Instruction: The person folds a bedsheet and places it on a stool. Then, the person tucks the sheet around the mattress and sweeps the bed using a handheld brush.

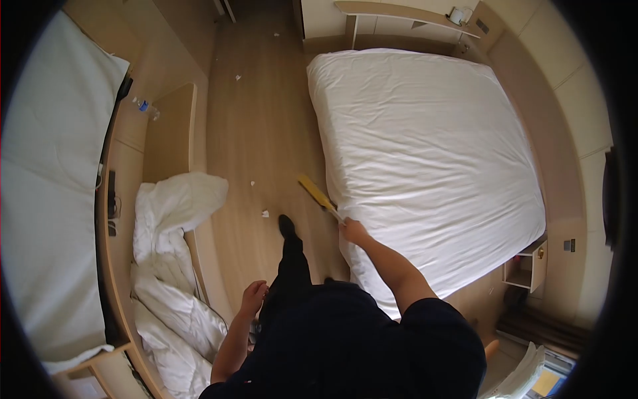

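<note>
White bedding lay bunched at left. Beside the leg, the left hand hung half-curled, perhaps for balance; its palm was hidden, any contents unclear. The right hand closed round a yellow tool's handle end (probably for reach), beside the bed.

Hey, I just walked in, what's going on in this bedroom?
A person in a dark top is by the bed, the right hand holding what looks like a yellow brush by its handle, its head out over the floor beside the mattress. The left hand is low by the leg; whether it holds anything is unclear. A wrinkled white sheet covers the bed, white bedding lies heaped across the aisle, and small white scraps dot the floor.
</note>
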Demonstrator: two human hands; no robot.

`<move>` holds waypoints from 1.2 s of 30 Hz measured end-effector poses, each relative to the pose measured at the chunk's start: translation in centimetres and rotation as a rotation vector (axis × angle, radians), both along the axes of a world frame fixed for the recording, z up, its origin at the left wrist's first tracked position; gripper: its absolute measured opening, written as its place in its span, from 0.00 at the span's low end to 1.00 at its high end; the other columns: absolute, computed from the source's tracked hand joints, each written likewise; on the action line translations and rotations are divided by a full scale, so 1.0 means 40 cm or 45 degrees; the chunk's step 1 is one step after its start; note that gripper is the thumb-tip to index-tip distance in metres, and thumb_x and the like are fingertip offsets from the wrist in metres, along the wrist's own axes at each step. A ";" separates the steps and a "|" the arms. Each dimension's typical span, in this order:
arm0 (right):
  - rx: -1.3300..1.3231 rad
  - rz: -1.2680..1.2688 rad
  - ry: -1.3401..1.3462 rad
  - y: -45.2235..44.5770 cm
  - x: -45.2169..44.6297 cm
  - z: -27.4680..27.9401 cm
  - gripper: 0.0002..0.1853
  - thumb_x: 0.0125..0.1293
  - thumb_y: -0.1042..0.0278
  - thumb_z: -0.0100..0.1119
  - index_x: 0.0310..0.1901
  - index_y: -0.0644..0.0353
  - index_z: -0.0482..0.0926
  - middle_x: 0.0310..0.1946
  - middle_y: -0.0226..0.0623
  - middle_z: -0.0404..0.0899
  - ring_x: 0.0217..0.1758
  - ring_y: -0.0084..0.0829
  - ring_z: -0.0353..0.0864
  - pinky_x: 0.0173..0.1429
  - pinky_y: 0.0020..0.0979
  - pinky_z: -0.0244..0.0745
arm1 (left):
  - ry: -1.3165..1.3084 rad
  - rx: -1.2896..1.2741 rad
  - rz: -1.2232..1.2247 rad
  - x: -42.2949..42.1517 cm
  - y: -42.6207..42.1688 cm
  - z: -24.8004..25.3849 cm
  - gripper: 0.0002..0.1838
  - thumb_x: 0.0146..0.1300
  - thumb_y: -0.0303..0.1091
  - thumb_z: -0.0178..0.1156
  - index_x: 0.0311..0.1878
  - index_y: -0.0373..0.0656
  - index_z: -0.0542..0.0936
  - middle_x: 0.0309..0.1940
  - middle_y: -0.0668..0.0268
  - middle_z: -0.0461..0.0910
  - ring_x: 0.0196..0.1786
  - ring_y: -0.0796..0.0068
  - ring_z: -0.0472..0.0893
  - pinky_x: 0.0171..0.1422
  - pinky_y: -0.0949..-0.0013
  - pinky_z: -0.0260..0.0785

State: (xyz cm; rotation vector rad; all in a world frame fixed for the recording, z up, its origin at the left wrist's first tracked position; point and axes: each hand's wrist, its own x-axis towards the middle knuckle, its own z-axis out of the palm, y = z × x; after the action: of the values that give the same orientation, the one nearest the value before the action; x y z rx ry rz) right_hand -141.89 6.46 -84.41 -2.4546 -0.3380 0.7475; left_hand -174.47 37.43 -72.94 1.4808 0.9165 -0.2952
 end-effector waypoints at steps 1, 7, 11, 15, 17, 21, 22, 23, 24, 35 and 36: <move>-0.155 0.157 -0.143 -0.056 0.079 -0.249 0.20 0.71 0.52 0.50 0.42 0.64 0.79 0.38 0.60 0.82 0.44 0.62 0.82 0.50 0.56 0.77 | -0.009 0.034 -0.046 0.081 0.048 0.007 0.14 0.73 0.36 0.56 0.55 0.38 0.79 0.42 0.64 0.84 0.44 0.74 0.83 0.47 0.72 0.76; -0.524 -0.536 -0.005 -0.176 0.304 -0.072 0.20 0.72 0.54 0.44 0.42 0.65 0.79 0.41 0.62 0.82 0.47 0.62 0.82 0.53 0.56 0.77 | -0.098 0.080 -0.221 0.604 0.363 0.010 0.15 0.72 0.39 0.57 0.53 0.38 0.80 0.39 0.63 0.84 0.43 0.75 0.83 0.47 0.70 0.76; -0.489 -0.975 0.039 -0.095 0.386 0.131 0.20 0.72 0.52 0.45 0.46 0.62 0.75 0.42 0.63 0.82 0.49 0.64 0.80 0.54 0.58 0.74 | -0.281 0.211 -0.500 1.063 0.528 0.062 0.14 0.71 0.39 0.59 0.50 0.37 0.81 0.37 0.65 0.84 0.41 0.76 0.83 0.48 0.72 0.75; -0.574 -1.069 0.169 -0.040 0.484 0.103 0.17 0.71 0.56 0.50 0.52 0.59 0.71 0.48 0.58 0.82 0.54 0.59 0.80 0.57 0.55 0.74 | -0.501 0.225 -0.580 1.509 0.580 0.137 0.15 0.71 0.39 0.59 0.51 0.36 0.81 0.39 0.63 0.85 0.43 0.75 0.83 0.51 0.71 0.74; -0.562 -1.158 0.280 -0.013 0.573 0.039 0.18 0.68 0.58 0.53 0.54 0.59 0.70 0.50 0.58 0.81 0.56 0.57 0.80 0.59 0.53 0.75 | -0.523 0.167 -0.610 1.687 0.586 0.141 0.15 0.71 0.39 0.59 0.51 0.36 0.81 0.40 0.62 0.85 0.44 0.74 0.83 0.52 0.70 0.74; -0.561 -1.235 0.368 0.106 0.875 -0.003 0.20 0.64 0.62 0.55 0.54 0.64 0.73 0.53 0.59 0.80 0.60 0.55 0.79 0.63 0.49 0.74 | -0.316 0.471 -0.827 1.897 0.682 0.029 0.18 0.71 0.41 0.59 0.53 0.37 0.80 0.43 0.57 0.85 0.47 0.68 0.84 0.55 0.66 0.74; -0.494 -1.199 0.400 0.134 0.962 0.027 0.21 0.63 0.62 0.55 0.55 0.65 0.74 0.54 0.61 0.79 0.60 0.55 0.79 0.64 0.48 0.74 | -0.198 0.562 -0.888 1.892 0.729 -0.004 0.18 0.71 0.42 0.58 0.54 0.37 0.80 0.44 0.56 0.85 0.49 0.65 0.84 0.56 0.64 0.74; -0.432 -1.241 0.394 0.162 1.054 0.021 0.20 0.63 0.63 0.54 0.54 0.65 0.74 0.54 0.60 0.79 0.60 0.55 0.78 0.64 0.49 0.74 | -0.092 0.626 -0.990 1.880 0.782 -0.021 0.19 0.71 0.42 0.57 0.53 0.37 0.80 0.46 0.54 0.84 0.51 0.60 0.84 0.57 0.62 0.74; -0.436 -1.224 0.361 0.182 1.152 -0.010 0.20 0.63 0.62 0.54 0.53 0.64 0.74 0.54 0.60 0.79 0.60 0.55 0.79 0.64 0.49 0.74 | -0.016 0.691 -1.073 1.897 0.827 -0.048 0.19 0.71 0.43 0.57 0.53 0.37 0.80 0.47 0.52 0.84 0.53 0.56 0.83 0.58 0.60 0.74; -0.112 -1.251 0.060 0.393 1.901 0.081 0.18 0.69 0.54 0.51 0.51 0.60 0.73 0.49 0.60 0.81 0.56 0.60 0.78 0.59 0.55 0.72 | 0.281 0.675 -1.510 1.939 1.417 -0.330 0.27 0.71 0.58 0.47 0.49 0.43 0.83 0.47 0.54 0.85 0.54 0.55 0.83 0.59 0.55 0.72; -0.132 -1.283 0.065 0.401 1.922 0.036 0.18 0.69 0.55 0.50 0.51 0.59 0.73 0.49 0.60 0.81 0.56 0.60 0.78 0.59 0.55 0.72 | 0.157 0.615 -1.558 1.993 1.449 -0.339 0.27 0.71 0.58 0.47 0.50 0.44 0.83 0.47 0.54 0.85 0.55 0.54 0.82 0.59 0.55 0.72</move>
State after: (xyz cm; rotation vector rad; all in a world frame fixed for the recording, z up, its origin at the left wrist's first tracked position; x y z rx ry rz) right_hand -65.00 22.49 -82.96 -2.2612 0.9174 0.3642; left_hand -94.73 95.38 -86.49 2.3690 0.0368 -1.1105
